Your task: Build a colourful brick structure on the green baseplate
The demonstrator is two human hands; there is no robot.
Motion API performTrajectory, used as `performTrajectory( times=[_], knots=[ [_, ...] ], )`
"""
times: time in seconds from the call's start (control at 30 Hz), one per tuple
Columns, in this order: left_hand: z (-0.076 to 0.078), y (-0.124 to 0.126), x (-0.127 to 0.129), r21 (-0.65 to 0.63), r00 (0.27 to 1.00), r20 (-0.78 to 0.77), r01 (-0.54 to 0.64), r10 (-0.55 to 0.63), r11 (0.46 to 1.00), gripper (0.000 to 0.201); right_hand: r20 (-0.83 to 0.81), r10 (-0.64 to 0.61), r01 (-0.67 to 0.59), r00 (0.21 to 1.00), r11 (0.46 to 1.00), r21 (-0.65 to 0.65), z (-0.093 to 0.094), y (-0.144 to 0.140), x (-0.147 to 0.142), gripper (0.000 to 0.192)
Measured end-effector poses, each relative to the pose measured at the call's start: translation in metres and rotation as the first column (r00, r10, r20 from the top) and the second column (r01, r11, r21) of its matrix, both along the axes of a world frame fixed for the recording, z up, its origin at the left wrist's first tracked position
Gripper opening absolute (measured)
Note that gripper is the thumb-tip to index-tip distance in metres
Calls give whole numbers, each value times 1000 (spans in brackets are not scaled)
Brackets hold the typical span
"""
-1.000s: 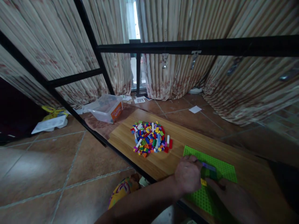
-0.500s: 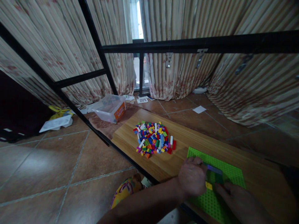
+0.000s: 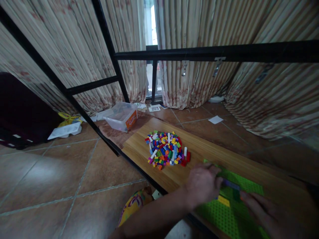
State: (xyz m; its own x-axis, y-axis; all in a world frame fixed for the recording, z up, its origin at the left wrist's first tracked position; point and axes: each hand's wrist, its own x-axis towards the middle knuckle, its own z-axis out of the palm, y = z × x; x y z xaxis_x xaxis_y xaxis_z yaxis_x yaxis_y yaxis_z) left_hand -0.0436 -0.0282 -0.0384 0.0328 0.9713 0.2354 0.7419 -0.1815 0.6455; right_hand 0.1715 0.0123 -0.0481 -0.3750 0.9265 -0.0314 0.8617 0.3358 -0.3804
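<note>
A green studded baseplate lies on the wooden board at the lower right. A long purple brick and a small yellow brick sit on it. My left hand is curled at the plate's left edge, its fingertips pinching the left end of the purple brick. My right hand lies on the plate at the bottom right, fingers stretched toward the bricks, touching a dark green piece. A heap of several small coloured bricks lies on the board beyond my left hand.
A black metal frame crosses above the board, and one bar runs along the board's left edge. A clear plastic tub stands on the tiled floor behind. Striped curtains hang at the back. A white bag lies at the left.
The view has tilted and shifted a little. My left hand slid slightly up along the purple brick's end, and my right hand drew down and to the right on the plate.
</note>
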Motion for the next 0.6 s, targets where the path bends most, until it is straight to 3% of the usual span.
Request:
performTrajectory(
  times=[0.07, 0.13, 0.17, 0.23, 0.3, 0.33, 0.47, 0.6],
  knots=[
    [13, 7, -35, 36, 982, 60, -179, 177, 983, 29, -43, 72, -74, 997, 996, -55, 11, -9, -31, 29],
    [24, 9, -82, -10, 915, 84, -395, 395, 919, 27, -64, 96, -100, 993, 993, -66, 13, -22, -67, 35],
    [29, 8, -107, -65, 849, 70, -520, 523, 852, 27, -70, 105, -110, 992, 991, -70, 12, -28, -85, 38],
    [34, 0, -154, -185, 743, -44, -663, 668, 725, 29, -30, 153, -154, 988, 987, -53, 8, -38, -117, 39],
    [34, -12, -189, -290, 713, -183, -697, 677, 656, 28, 29, 166, -166, 986, 986, -26, 5, -42, -139, 37],
    [33, -18, -200, -307, 719, -204, -691, 664, 654, 26, 55, 169, -169, 984, 985, -19, 4, -43, -146, 36],
    [23, -30, -214, -352, 782, -208, -621, 588, 701, 24, 68, 129, -129, 989, 992, -8, 0, -38, -163, 30],
    [13, -21, -212, -352, 807, -239, -590, 540, 727, 34, -46, 94, -94, 995, 996, -10, -1, -40, -171, 20]
  ],
)
